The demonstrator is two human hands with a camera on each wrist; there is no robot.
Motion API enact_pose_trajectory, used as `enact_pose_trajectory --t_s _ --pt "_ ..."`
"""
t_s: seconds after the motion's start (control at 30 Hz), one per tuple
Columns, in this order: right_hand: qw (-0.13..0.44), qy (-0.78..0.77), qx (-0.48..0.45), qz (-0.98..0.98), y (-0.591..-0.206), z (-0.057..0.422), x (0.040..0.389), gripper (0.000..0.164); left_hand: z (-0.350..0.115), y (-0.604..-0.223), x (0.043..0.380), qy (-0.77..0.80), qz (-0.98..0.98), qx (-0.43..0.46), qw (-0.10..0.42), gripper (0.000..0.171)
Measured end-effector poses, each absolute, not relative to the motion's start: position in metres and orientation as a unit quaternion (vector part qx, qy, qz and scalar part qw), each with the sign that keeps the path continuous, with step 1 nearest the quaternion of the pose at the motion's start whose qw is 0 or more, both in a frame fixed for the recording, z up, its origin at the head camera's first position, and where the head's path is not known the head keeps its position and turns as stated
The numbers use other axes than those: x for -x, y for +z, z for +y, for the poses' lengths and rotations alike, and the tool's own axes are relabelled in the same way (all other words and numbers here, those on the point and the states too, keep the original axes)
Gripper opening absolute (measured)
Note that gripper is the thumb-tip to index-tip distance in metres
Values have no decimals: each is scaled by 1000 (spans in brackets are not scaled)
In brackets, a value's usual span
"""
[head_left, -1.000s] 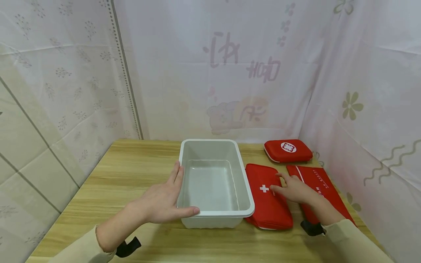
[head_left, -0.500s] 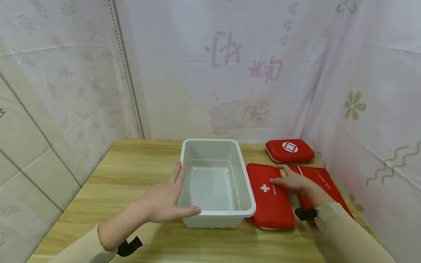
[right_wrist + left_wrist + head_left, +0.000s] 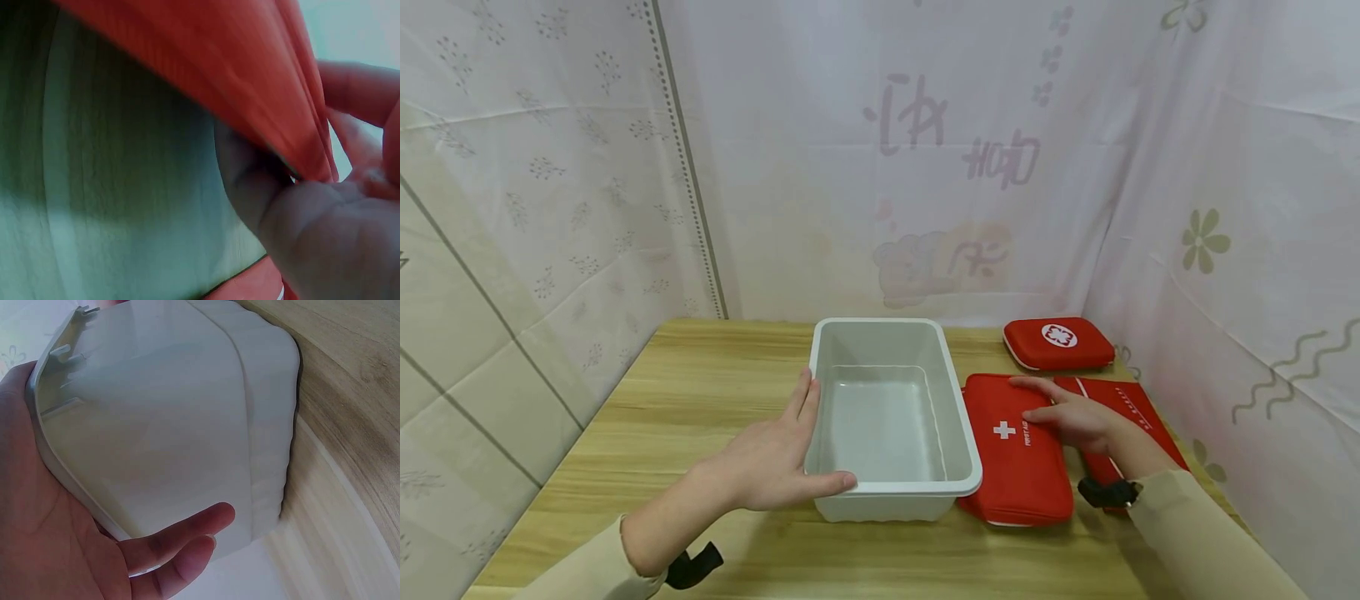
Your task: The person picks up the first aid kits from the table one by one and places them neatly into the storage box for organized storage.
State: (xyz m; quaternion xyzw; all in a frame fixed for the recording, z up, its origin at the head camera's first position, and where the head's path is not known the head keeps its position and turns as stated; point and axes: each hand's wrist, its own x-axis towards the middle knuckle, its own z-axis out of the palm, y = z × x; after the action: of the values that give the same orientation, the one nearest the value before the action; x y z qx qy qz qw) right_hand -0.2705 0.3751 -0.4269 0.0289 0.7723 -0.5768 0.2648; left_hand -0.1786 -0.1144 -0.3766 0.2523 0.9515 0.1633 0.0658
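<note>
My left hand (image 3: 771,458) lies against the near-left corner of a pale grey plastic bin (image 3: 910,487), its thumb along the front rim and its other fingers extended over the left side. In the left wrist view, two of its fingers reach down outside the bin wall (image 3: 162,425). My right hand (image 3: 1078,425) grips the right edge of a red first aid pouch (image 3: 1015,475) with a white cross. The right wrist view has one finger tucked beneath the pouch (image 3: 237,69), and another finger at its far side. The pouch sits right beside the bin.
A red hard-shell first aid case (image 3: 1060,343) stands at the back right of the wooden table (image 3: 715,375). Beneath my right forearm lies a flat red item (image 3: 1127,408) with white print. Patterned curtains (image 3: 820,167) hang behind and at both sides.
My right hand has moved from touching the pouch's top to gripping its right edge, with fingers slipping under it. My left hand stays on the bin.
</note>
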Motion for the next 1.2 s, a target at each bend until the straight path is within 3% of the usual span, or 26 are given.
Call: enact_pose_trajectory --t_s 0.17,0.47,1.2 --pt "232 -570 -27 788 -427 375 266 60 -115 -377 179 163 952 -250 65 128" --pt "158 -583 -57 795 -422 374 258 64 -115 -378 178 169 951 -251 64 127" --pt "119 -672 -26 731 -375 395 242 57 -115 -380 181 173 950 -253 61 129"
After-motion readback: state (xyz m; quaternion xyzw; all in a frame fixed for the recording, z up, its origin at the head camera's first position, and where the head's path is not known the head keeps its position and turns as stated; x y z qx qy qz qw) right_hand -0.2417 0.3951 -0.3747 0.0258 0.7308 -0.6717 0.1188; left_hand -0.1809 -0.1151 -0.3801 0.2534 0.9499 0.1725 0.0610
